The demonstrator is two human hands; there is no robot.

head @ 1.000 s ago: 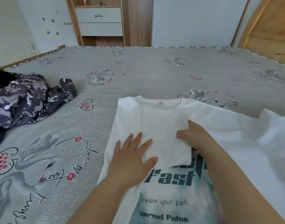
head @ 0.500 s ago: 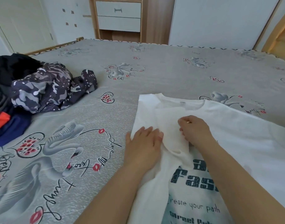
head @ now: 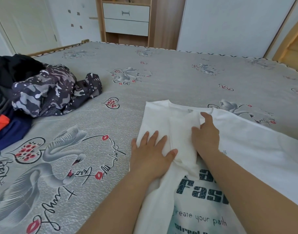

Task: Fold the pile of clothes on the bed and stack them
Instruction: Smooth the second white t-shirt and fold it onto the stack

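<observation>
White T-shirt [head: 256,149] (teal print) — sleeve folded in, both hands flat, apart.

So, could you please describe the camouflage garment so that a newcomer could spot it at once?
Look at the grey swan-print bed, then its left edge, where the unfolded pile lies. The camouflage garment is crumpled on the pile's right side; only it is patterned, grey and white patches beside plain black, navy and orange.

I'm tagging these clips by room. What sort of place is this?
Most likely a home bedroom: a wide bed with a swan-print cover, a wooden cabinet with white drawers behind it, and a clothes pile waiting beside the white shirt.
</observation>
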